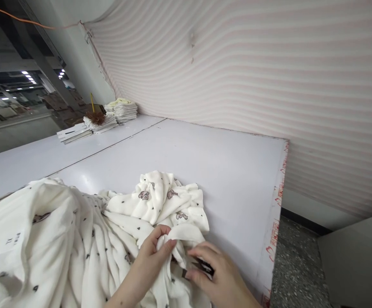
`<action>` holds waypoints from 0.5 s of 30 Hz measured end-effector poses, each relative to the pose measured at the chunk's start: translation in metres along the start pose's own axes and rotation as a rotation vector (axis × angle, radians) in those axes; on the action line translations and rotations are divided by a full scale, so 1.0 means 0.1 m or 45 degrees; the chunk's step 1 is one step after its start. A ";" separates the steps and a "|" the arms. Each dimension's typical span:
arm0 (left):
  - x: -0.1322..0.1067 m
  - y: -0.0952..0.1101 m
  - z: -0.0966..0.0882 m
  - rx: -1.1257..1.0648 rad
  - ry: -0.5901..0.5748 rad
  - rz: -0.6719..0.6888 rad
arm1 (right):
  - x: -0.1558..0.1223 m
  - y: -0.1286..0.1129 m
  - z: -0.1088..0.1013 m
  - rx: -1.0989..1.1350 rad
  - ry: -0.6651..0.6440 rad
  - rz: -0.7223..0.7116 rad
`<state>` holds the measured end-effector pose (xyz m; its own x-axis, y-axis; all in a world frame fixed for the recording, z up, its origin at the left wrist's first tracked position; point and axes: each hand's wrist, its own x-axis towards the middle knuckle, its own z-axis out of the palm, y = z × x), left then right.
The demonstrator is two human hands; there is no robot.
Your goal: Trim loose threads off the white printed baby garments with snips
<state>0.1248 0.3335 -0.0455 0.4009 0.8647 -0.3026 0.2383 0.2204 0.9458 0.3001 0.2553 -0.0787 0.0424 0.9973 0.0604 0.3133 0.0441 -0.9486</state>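
Observation:
A white fleecy cloth (77, 231) printed with small dark hearts and brown animals lies bunched on the near part of a white table (205, 162). My left hand (150, 256) pinches a fold of this cloth between thumb and fingers. Just to its right, my right hand (214, 273) is closed around a small dark object (203, 267), which looks like a pair of snips, held against the cloth's edge. A small label marked XL (15, 238) shows on the cloth at the left.
Stacks of folded cloth (122, 110) and flat white pieces (75, 132) sit at the table's far left end, beside a brown brush (95, 116). A striped sheet (269, 77) covers the wall behind. The table's right edge (277, 209) drops to a speckled floor (295, 269).

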 end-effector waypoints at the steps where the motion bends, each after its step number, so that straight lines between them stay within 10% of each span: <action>1: 0.01 0.01 0.00 0.024 0.009 0.030 | 0.00 0.02 0.03 0.050 -0.038 0.058; 8: -0.20 -0.15 0.13 0.515 0.237 0.436 | 0.09 0.22 0.22 0.747 -0.138 0.379; 15: -0.19 -0.15 0.13 0.384 0.055 0.115 | 0.13 -0.04 0.13 0.137 0.088 0.006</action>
<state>0.1254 0.3079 -0.0551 0.3959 0.8946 -0.2073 0.4574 0.0036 0.8893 0.2874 0.2692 -0.0777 0.1103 0.9912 0.0736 0.2099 0.0492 -0.9765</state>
